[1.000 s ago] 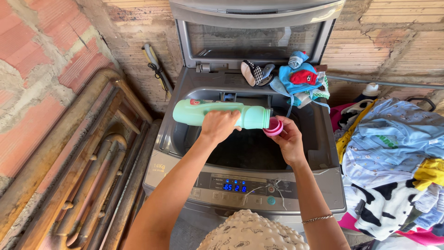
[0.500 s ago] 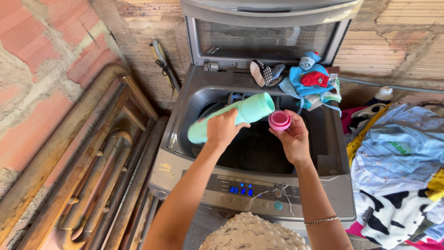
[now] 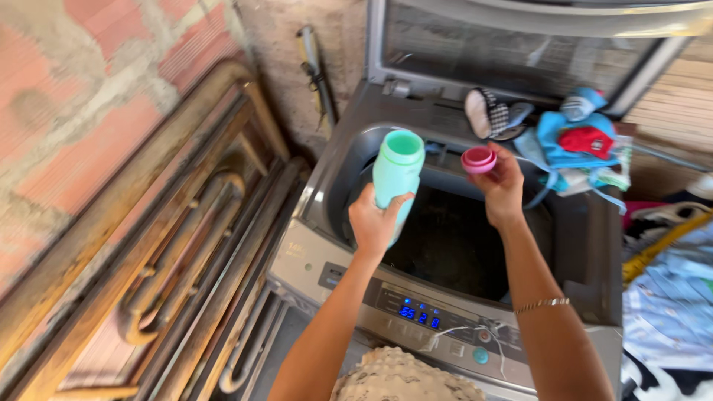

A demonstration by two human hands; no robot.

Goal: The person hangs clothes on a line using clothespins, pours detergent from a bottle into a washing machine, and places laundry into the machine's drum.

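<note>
Nearest the camera, a knobbly cream bit of clothing (image 3: 405,379) at the bottom edge, then the washer's control panel (image 3: 423,315) with blue digits lit up. Both forearms reached out over it, thin bracelet (image 3: 542,303) on the right wrist.

Just past that, left hand (image 3: 379,219) wrapped round the lower part of a mint-green bottle (image 3: 397,174), fingers clamped tight on it, held upright with the open mouth up, probably so nothing could spill. Hung right over the front-left rim of the dark open tub (image 3: 460,245).

Beside it, right hand (image 3: 501,186) pinched a small pink cap (image 3: 479,159), fingertips closed on its rim, hollow side up like a little measuring cup, level with the bottle mouth and close to it but not touching.

Further back, a checkered slipper (image 3: 486,113) and a heap of blue and red baby clothes (image 3: 579,137) parked on the washer's back ledge, seemingly out of the tub's way. Lid (image 3: 520,44) propped open behind. Off right, more laundry (image 3: 668,297) piled up; off left, rusty metal frames (image 3: 171,252) leaned on the brick wall (image 3: 89,89).
</note>
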